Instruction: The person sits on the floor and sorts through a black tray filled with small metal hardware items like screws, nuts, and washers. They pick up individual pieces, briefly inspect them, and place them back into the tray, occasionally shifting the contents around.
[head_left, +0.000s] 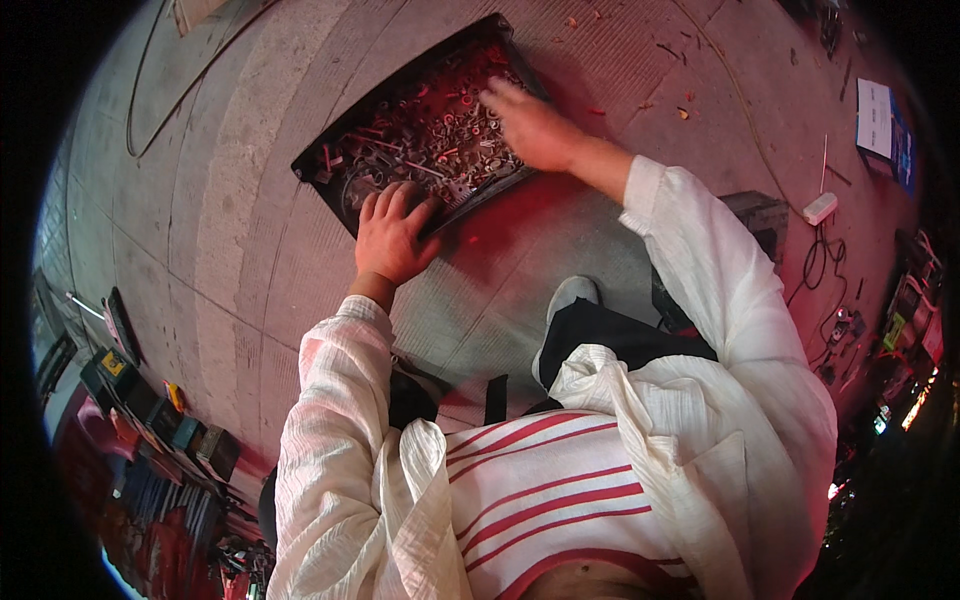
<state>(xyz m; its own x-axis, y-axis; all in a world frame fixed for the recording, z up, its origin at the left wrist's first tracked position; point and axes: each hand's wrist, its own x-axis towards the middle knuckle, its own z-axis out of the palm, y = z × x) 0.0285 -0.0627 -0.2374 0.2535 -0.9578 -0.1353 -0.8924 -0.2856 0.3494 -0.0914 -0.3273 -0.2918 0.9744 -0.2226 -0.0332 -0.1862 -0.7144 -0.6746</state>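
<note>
A shallow black tray (420, 66) lies at a slant on the ground, holding a jumble of nuts, washers, screws and other small metal hardware (469, 124). My left hand (394, 229) grips its near rim at the left, with the fingers over the edge and the thumb outside. Beneath those fingers, part of the rim and some hardware are hidden. Over the tray's right side, my right hand (532, 127) is blurred, its fingers stretched out above the loose pieces. No held piece shows in it.
Cables run across the paving (225, 187). At the right are a white power strip (820, 208), a blue-and-white box (885, 135) and a dark case (754, 217). Batteries or boxes (161, 412) line the lower left. My shoe (574, 291) stands before the tray.
</note>
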